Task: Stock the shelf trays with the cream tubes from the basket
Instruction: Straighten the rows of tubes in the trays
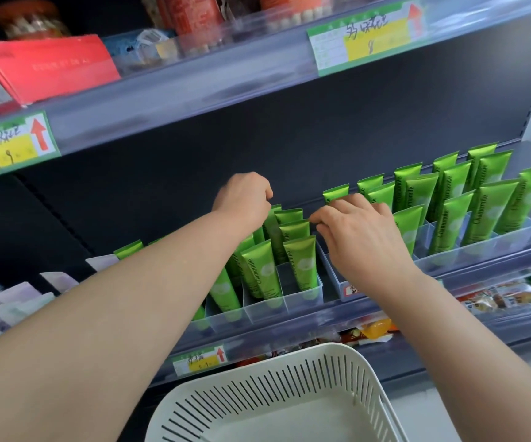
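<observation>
White slotted basket (357, 366); glossy green tubes (301, 260) upright in trays (304, 298); left hand (245, 199) grips 1, right hand (360, 232) unclear.

glossy green tubes (300, 263); clear plastic trays (302, 296); matt white plastic basket (289, 387)

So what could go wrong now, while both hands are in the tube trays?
1. The left hand reaches to the back row of the left tray; its forearm could tip the leaning front tubes.
2. The right hand covers the middle tray; tubes under it are hidden, so one may get bent or knocked.
</observation>
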A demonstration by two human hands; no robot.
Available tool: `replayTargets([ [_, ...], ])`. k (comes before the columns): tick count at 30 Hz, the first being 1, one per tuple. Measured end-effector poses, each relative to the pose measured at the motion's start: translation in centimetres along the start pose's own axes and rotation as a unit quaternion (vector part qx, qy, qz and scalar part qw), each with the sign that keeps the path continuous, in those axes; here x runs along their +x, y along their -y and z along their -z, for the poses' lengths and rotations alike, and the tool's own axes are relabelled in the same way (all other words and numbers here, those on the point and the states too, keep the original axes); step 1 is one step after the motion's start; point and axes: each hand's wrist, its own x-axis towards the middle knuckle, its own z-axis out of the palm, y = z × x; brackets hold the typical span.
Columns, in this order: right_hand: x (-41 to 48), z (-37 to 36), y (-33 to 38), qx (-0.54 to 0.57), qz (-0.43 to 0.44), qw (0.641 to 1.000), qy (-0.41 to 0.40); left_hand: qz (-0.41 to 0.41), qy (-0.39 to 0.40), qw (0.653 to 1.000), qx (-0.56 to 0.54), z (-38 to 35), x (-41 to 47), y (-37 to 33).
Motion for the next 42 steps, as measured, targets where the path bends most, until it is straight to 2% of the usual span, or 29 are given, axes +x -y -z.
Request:
replayTargets([
  [4, 0.1, -0.4, -0.2, 0.003, 0.004, 1.0, 0.023, -0.003, 0.035, 0.999, 0.023, -0.4, 0.3, -0.1],
  [10, 0.1, -0.4, -0.7, 0.009, -0.003, 1.0, 0.022, -0.017, -0.009, 1.0, 0.004, -0.9, 1.2, -1.0],
  [16, -0.1, -0.6, -0.8, 0.017, -0.008, 0.999, 0.039, -0.037, 0.021, 0.999, 0.007, -1.6, 1.4, -1.7],
  [21, 0.1, -0.2, -0.3, 0.032, -0.016, 0.999, 0.024, -0.02, 0.0, 0.999, -0.038, -0.4, 0.9, -0.7],
  [25, 0.4, 0.4, 1.5, 0.058, 0.019, 0.998, 0.003, -0.027, -0.002, 0.999, -0.038, 1.2, 0.0, 1.4],
  [29, 0.5, 0.4, 2.4, 0.028, -0.012, 0.999, -0.019, -0.03, 0.004, 0.999, -0.033, 2.1, -0.8, 2.6],
  [31, 0.3, 0.1, 2.3, 0.005, -0.035, 0.999, 0.002, -0.042, 0.004, 0.998, -0.048, 2.2, -1.0, 2.1],
  [34, 0.0, -0.5, 2.3, 0.003, -0.021, 1.0, 0.023, -0.06, 0.011, 0.996, -0.071, 1.7, -0.9, 0.6],
  [42, -0.1, -0.7, 0.6, 0.021, -0.025, 0.999, 0.013, -0.069, 0.059, 0.996, 0.004, -0.4, -0.1, -2.1],
])
